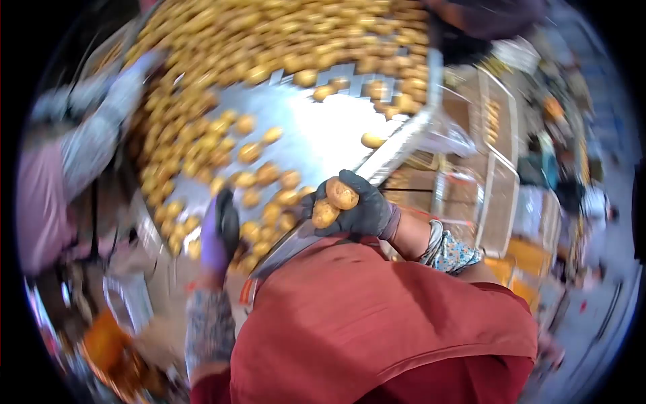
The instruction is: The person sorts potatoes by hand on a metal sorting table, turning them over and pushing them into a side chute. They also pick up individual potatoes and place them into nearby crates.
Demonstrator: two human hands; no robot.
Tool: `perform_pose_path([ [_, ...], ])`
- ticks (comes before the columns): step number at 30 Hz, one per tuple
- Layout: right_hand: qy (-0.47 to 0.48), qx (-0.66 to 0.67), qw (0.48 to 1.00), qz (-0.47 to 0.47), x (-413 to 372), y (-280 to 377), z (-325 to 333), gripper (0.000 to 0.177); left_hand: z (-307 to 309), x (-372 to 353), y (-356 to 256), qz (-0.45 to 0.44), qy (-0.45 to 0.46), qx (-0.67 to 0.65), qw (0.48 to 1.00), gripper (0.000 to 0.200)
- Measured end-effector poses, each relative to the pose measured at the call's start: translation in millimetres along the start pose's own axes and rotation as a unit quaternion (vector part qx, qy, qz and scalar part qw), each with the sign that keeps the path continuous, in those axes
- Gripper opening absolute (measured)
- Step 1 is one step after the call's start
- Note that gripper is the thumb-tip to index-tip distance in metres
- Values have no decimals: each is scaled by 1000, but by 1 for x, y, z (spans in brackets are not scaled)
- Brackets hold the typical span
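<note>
Two yellow-brown potatoes [341, 194] rest in my right hand [356, 212], which wears a black glove and has its fingers curled round them near the table's front edge. My left hand [221, 225], in a black and purple glove, is over the left part of the metal table [316, 128], beside several loose potatoes [267, 174]. It is smeared by motion, so its fingers and anything in them cannot be made out. A large heap of potatoes [269, 34] covers the far side of the table.
A co-worker's sleeved arm [101, 121] reaches to the heap from the left. Another person's dark sleeve [491, 17] is at the top right. Cardboard boxes [494, 202] stand on the right, and a white crate [129, 301] is at the lower left.
</note>
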State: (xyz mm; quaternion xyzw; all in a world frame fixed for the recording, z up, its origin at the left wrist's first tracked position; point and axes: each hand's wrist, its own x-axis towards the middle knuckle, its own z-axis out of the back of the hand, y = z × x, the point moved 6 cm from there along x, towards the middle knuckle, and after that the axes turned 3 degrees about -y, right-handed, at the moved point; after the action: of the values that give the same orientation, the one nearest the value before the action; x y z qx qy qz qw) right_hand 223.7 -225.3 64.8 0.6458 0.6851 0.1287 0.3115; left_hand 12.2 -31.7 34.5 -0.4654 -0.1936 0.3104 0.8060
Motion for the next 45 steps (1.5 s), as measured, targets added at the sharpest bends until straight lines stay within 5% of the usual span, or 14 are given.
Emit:
perform_pose_path([
  [1, -23, 223, 974, -35, -24, 7, 20, 34, -9, -17, 6, 21, 46, 1, 999, 37],
  [4, -409, -41, 883, 225, -136, 128, 127, 44, -23, -53, 10, 18, 61, 0, 998, 38],
  [7, -702, 128, 574, 402, -240, 228, 166, 68, -31, -44, -25, -151, 44, 155, 975, 43],
  [8, -643, 99, 662, 371, -259, 242, 220, 71, -42, -36, -35, -174, 47, 199, 963, 45],
  [10, -753, -25, 610, 247, -211, 227, 173, 61, -59, -27, -45, -186, 55, 300, 934, 50],
  [14, -511, -549, 633, 194, -59, 159, 161, 64, -47, -80, 30, -117, 86, 392, 908, 49],
  [16, -318, -869, 329, 187, -1, 108, 142, 59, -12, -103, 40, -49, 95, 364, 925, 47],
  [20, -135, -770, 619, 81, 88, -18, 22, 65, 37, -108, 24, -8, -28, 355, 935, 51],
  [25, 186, -830, 516, 106, 90, -135, -32, 55, -17, -75, 18, -14, -44, 299, 953, 51],
  [29, 111, -681, 702, 176, 156, -28, -41, 40, 2, -98, 10, -81, 51, 296, 950, 37],
  [32, -91, -785, 555, 261, 221, 36, -31, 43, 36, -71, 9, -77, 39, 343, 936, 34],
  [36, 34, -859, 492, 140, 214, -55, -15, 51, 98, 19, 54, -19, -250, 360, 899, 52],
  [40, 259, -842, 455, 126, 189, -96, -20, 48, 65, 47, 123, 137, -162, 497, 841, 58],
  [45, 82, -754, 556, 340, 336, 21, -69, 41, -10, 13, 45, 35, 26, 337, 940, 48],
])
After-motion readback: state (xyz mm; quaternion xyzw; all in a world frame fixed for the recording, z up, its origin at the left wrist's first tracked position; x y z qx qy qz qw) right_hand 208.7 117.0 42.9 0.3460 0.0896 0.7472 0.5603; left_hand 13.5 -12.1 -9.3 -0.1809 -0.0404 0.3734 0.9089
